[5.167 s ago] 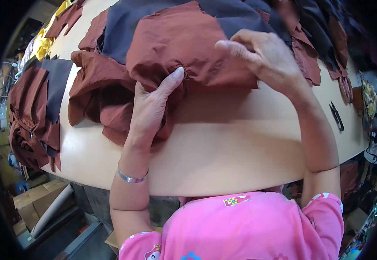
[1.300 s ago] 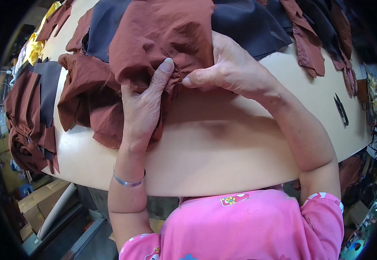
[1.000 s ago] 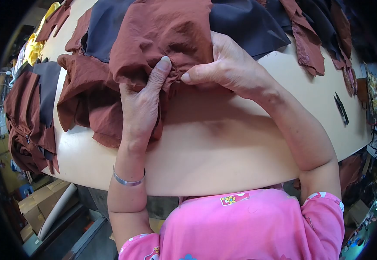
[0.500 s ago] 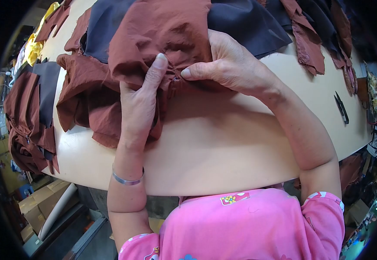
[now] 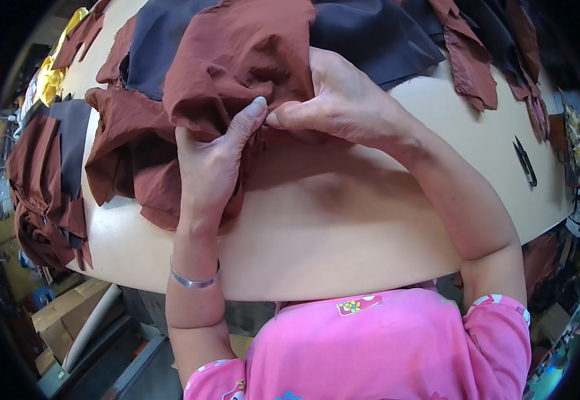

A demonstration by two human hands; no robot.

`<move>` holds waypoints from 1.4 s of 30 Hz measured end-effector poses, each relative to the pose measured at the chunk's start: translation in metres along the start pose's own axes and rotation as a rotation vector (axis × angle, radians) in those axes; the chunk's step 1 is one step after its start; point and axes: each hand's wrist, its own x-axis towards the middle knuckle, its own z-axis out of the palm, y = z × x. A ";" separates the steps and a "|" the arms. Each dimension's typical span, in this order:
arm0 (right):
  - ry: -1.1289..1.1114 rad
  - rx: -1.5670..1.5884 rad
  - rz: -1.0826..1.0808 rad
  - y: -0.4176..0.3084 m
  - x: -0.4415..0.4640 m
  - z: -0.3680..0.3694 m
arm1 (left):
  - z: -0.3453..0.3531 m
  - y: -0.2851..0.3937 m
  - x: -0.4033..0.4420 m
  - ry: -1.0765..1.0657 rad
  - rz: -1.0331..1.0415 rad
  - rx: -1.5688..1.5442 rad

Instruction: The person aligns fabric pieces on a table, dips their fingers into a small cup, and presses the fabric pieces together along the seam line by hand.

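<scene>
Whereas some seconds ago the right hand (image 5: 343, 97) was spread loose beside the brown cloth (image 5: 247, 53), it now grips that piece. Brown cloth, one, puckered: raised above the middle of the desk (image 5: 343, 227), toward its far side. Left hand (image 5: 211, 160), one: thumb on top of the cloth, fingers hidden beneath it. Right hand: pinching the puckered edge, its thumb tip just beside the left thumb's, the gap narrower than a second ago; whether the two touch I cannot tell. Bearing on the work, in my judgement: close two-handed handling of one spot along the edge, rather than one-handed holding. Dark cloth (image 5: 370, 40): spread across the desk's far side. Brown bundle (image 5: 37, 160): at the desk's left end. Black snips (image 5: 527, 167): lying at the desk's right side, untouched, seemingly no part of this step.
</scene>
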 end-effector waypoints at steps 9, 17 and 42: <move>0.018 -0.038 -0.180 0.011 0.003 0.007 | 0.002 0.001 -0.002 0.020 -0.013 0.035; 0.037 -0.082 -0.146 0.008 0.000 0.004 | 0.001 0.001 0.000 0.035 0.013 0.018; 0.161 0.771 -0.143 -0.001 0.005 -0.026 | 0.005 0.012 -0.018 -0.115 -0.060 0.387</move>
